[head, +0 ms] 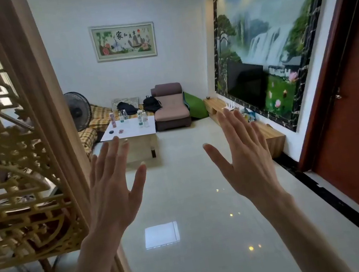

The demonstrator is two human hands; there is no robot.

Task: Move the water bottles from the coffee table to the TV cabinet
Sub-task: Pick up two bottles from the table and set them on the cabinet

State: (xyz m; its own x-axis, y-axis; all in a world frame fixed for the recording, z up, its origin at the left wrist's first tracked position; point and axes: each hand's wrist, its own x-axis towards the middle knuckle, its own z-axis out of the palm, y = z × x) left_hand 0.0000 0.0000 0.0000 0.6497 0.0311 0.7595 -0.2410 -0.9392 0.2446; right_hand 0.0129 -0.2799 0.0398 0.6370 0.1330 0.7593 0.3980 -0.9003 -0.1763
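Lattice screen (pixel 11 162): it stands close on my left with its post just beside my left forearm. I judge I could clip it as I set off toward the bench.
Left hand (pixel 113 186): raised, fingers spread straight, holding nothing.
Bench (pixel 147 130): the white-topped coffee table is well ahead across the glossy floor (pixel 185 205); that sheen suggests a slip if I hurry.
Water bottles (pixel 142 118): all upright on the bench, a pair near its far edge left of centre, another cluster toward the far right corner. The exact count is hard to read from here. They stand close together, so grabbing one may topple its neighbour.
Small items: a pink stacked thing (pixel 112 120) beside the left pair, and two small dark objects near the front-left edge, could get knocked.
Right hand (pixel 245 156): open likewise, empty.
TV cabinet (pixel 267 133): low along the right wall, under the television (pixel 245 83); clutter on its top may crowd the drop spot.
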